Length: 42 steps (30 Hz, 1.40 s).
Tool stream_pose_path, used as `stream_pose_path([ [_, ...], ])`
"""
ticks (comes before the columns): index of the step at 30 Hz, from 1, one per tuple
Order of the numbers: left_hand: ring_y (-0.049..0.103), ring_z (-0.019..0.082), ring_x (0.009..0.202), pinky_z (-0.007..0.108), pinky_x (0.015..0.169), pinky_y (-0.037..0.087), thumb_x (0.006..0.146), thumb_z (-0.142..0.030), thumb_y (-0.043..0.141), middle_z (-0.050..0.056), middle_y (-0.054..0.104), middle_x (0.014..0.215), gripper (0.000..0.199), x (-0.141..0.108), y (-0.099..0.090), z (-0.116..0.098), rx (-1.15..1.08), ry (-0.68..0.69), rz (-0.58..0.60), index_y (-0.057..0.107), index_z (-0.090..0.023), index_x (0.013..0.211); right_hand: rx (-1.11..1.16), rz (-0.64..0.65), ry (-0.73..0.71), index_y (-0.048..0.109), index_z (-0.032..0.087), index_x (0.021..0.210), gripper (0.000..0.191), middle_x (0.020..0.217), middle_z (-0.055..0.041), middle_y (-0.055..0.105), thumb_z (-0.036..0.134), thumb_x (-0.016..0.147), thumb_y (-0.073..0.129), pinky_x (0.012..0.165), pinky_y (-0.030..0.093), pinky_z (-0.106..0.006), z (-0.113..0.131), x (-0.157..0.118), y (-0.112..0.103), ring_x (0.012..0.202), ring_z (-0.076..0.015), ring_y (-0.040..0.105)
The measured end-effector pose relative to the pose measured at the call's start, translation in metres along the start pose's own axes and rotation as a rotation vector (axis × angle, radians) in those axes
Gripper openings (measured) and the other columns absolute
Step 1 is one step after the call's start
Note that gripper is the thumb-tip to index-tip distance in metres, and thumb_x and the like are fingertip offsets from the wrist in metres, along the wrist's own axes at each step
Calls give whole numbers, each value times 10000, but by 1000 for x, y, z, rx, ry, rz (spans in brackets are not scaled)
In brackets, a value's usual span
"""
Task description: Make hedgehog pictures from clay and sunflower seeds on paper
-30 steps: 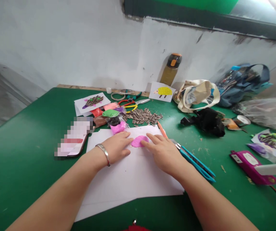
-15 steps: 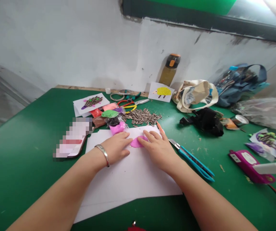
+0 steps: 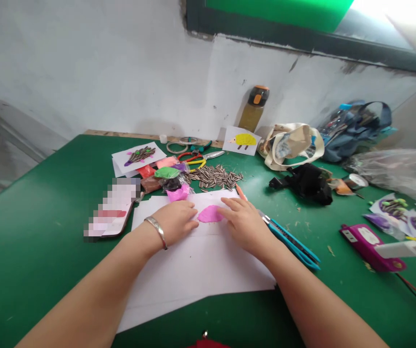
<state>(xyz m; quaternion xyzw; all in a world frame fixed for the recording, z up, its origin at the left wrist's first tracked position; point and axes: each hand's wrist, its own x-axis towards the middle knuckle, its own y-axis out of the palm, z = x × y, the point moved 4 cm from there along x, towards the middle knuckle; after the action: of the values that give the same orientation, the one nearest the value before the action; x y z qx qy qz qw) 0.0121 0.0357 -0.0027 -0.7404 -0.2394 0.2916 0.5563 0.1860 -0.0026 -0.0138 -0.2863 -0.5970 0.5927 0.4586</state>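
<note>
Pink modelling clay (image 3: 210, 213) lies flattened on white paper (image 3: 197, 270), between the left hand (image 3: 174, 223) and right hand (image 3: 242, 224). Both grips stand open, clamped on nothing. Work in hand appears to be shaping the clay.

Left hand (image 3: 175, 222), right hand (image 3: 243, 224) — pink clay (image 3: 210, 213) between them (on white paper (image 3: 197, 270))
</note>
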Motion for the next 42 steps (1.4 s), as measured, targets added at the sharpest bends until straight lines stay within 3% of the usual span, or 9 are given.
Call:
stream_pose_path([
  [4,617,248,991,361,853,463,913,-300,431,79,683,1045,284,-6,-15,12,18,-181,-257,637,-176,1065,128,-44,29,672,220,1011,388,1101,-40,663,42,806,395,1076,290,-461,3,5,-14,963,-188,601],
  [7,595,252,1047,361,919,437,908,-281,443,98,666,1114,304,-5,-19,22,40,-216,-419,617,-156,1124,186,-10,58,680,227,986,383,1023,-21,692,58,831,373,1054,332,-428,6,11,-25,923,-179,625],
  [13,608,284,997,412,872,461,854,-181,488,120,666,1104,338,9,-2,43,49,-207,-321,585,-160,1177,222,31,155,680,269,1049,383,1059,-12,705,115,848,393,1025,357,-436,14,33,-34,956,-193,638],
  [19,583,247,1102,364,942,442,887,-213,473,101,632,1220,381,8,-2,40,-87,-214,-407,545,-141,1254,417,-85,258,674,276,1066,363,1069,-1,704,166,849,406,907,437,-342,14,45,-12,877,-164,657],
  [26,589,213,1017,370,926,451,883,-150,454,81,657,1128,326,12,6,26,-71,2,-421,558,-159,1193,423,-57,279,667,272,1076,345,1037,1,712,191,855,415,875,438,-339,2,39,10,913,-170,652],
  [31,577,241,1010,399,915,451,873,-138,456,97,670,1058,317,8,0,34,42,-101,-492,574,-150,1167,412,1,244,681,246,1025,322,1049,-22,710,200,855,412,788,462,-303,7,42,7,956,-191,638],
  [36,593,247,967,408,910,444,925,-300,441,79,689,977,253,1,-10,35,78,-158,-631,648,-178,1004,380,-44,231,684,262,1019,319,1017,-20,716,199,866,411,812,445,-329,9,39,2,935,-196,644],
  [39,549,267,1092,454,992,386,916,-301,452,97,639,1149,278,-6,-13,45,118,-239,-801,629,-190,1099,370,-68,229,693,274,958,310,989,-13,718,191,864,409,833,428,-352,9,38,0,900,-196,647],
  [42,442,296,1232,472,1043,339,878,-296,495,110,520,1321,353,-8,-10,64,182,-374,-833,581,-204,1208,377,-78,237,689,267,900,295,976,-7,711,194,867,405,856,418,-351,7,38,0,879,-183,640],
])
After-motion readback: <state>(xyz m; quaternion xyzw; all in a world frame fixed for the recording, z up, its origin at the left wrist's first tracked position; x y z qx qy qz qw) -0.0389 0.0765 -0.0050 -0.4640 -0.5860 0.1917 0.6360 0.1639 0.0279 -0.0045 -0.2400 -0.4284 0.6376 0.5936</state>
